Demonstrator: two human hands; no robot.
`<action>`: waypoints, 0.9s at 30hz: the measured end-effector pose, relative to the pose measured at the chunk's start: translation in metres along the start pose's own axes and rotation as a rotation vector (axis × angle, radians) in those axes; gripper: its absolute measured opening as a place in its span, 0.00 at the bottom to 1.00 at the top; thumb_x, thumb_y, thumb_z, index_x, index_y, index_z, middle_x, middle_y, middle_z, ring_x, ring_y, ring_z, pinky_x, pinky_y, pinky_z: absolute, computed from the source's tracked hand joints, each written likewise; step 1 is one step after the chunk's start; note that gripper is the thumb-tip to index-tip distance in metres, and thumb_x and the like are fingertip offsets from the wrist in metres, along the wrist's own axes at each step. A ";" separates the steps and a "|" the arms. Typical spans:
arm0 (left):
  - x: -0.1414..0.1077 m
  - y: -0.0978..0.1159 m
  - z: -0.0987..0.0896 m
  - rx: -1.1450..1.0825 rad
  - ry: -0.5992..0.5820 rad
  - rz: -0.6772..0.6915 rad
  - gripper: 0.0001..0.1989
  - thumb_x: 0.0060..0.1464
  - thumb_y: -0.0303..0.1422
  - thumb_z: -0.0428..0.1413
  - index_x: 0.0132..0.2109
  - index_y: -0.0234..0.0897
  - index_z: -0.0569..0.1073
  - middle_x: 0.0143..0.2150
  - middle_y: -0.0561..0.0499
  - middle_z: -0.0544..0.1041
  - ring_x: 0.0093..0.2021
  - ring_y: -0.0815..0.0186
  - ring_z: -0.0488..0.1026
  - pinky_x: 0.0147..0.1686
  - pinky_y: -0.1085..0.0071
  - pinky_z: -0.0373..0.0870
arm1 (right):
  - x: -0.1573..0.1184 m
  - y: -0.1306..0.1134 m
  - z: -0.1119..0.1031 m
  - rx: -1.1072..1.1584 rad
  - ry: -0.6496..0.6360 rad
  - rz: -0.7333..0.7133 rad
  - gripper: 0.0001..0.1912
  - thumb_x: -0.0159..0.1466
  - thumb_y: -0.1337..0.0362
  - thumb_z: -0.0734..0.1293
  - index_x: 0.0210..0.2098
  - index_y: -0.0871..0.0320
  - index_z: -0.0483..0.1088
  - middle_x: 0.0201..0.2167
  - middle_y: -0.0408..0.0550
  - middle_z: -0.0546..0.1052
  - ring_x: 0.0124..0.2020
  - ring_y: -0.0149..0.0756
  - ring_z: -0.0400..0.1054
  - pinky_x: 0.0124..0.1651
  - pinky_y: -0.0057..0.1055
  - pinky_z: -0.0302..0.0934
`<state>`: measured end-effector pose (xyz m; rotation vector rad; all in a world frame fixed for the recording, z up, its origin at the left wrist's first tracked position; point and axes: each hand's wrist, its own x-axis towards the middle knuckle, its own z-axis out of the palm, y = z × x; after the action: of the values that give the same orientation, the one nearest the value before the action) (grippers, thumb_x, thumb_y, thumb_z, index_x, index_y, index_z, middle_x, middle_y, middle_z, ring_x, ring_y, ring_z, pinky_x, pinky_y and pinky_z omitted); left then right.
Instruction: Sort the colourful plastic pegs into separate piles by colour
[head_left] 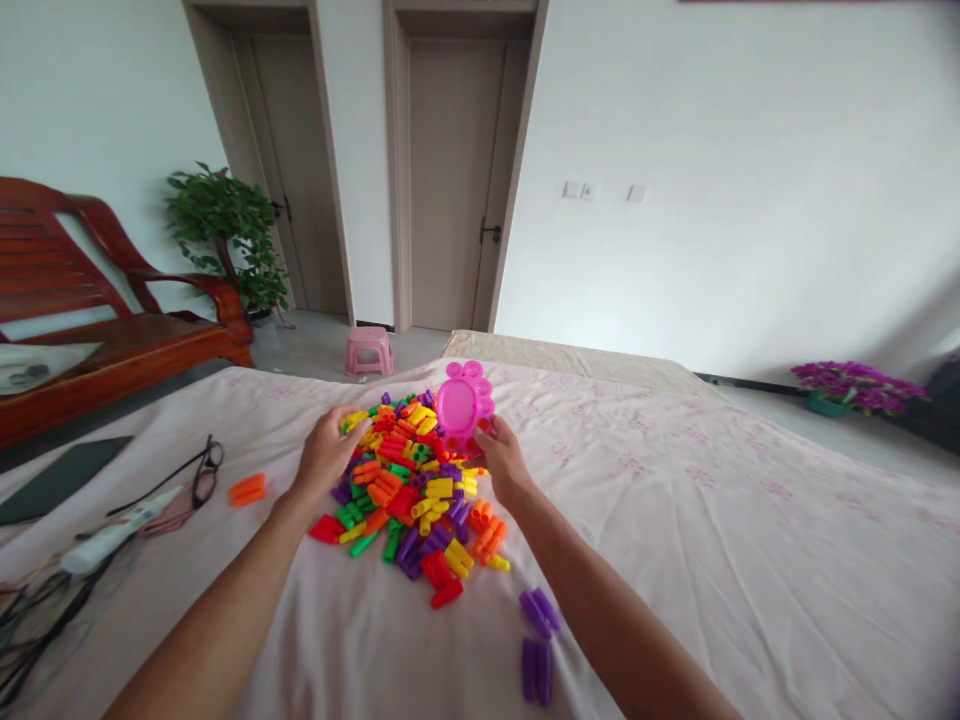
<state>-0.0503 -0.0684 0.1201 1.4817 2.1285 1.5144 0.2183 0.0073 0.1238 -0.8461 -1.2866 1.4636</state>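
A heap of small plastic tube pieces in red, orange, yellow, green and purple lies on the pale flowered cloth. My right hand is closed on the lower right edge of a pink plastic piece, a round disc with rounded lobes around its rim, held upright over the heap's far right side. At the heap's left edge is my left hand, its fingertips by some yellow pieces; whether it grips any cannot be made out. Purple pieces lie apart at the near right, and an orange piece at the left.
Glasses, a white tube, cables and a dark flat object lie on the left of the cloth. Beyond are a wooden bench, a pink stool, a green plant and purple flowers.
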 end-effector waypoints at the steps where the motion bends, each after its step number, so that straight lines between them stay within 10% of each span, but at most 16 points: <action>1: -0.001 -0.009 -0.010 0.172 0.039 0.009 0.23 0.55 0.45 0.51 0.51 0.35 0.73 0.52 0.39 0.76 0.54 0.54 0.71 0.56 0.59 0.64 | 0.005 -0.001 -0.012 -0.043 0.064 -0.008 0.15 0.55 0.57 0.67 0.38 0.56 0.62 0.25 0.39 0.72 0.24 0.32 0.70 0.22 0.26 0.67; 6: -0.022 -0.071 -0.053 0.753 0.083 -0.302 0.30 0.55 0.52 0.47 0.54 0.36 0.72 0.55 0.35 0.73 0.57 0.39 0.65 0.51 0.46 0.63 | 0.029 -0.003 -0.087 -0.377 0.354 0.007 0.14 0.55 0.64 0.62 0.41 0.58 0.64 0.28 0.45 0.76 0.24 0.33 0.73 0.19 0.20 0.60; 10: -0.038 -0.100 -0.058 0.790 0.007 -0.385 0.24 0.54 0.46 0.49 0.54 0.41 0.73 0.52 0.41 0.76 0.54 0.39 0.68 0.47 0.46 0.65 | 0.038 0.004 -0.119 -0.592 0.262 0.152 0.09 0.53 0.66 0.64 0.34 0.61 0.68 0.22 0.47 0.76 0.21 0.32 0.71 0.19 0.19 0.58; 16: -0.039 -0.096 -0.050 0.610 -0.032 -0.159 0.21 0.52 0.32 0.48 0.51 0.37 0.75 0.49 0.40 0.78 0.52 0.51 0.72 0.55 0.57 0.64 | 0.032 0.026 -0.100 -0.606 0.052 0.218 0.04 0.53 0.68 0.63 0.26 0.60 0.70 0.20 0.50 0.76 0.18 0.35 0.70 0.18 0.24 0.58; 27: -0.034 -0.063 0.007 -0.315 -0.105 -0.085 0.28 0.59 0.48 0.47 0.60 0.36 0.69 0.63 0.44 0.70 0.63 0.58 0.65 0.64 0.60 0.58 | 0.010 0.020 -0.064 -1.028 0.031 -0.118 0.09 0.64 0.67 0.56 0.42 0.57 0.65 0.22 0.43 0.75 0.23 0.31 0.70 0.26 0.23 0.56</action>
<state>-0.0683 -0.0910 0.0542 1.3131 1.7722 1.6121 0.2713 0.0366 0.0923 -1.3861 -2.0435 0.6134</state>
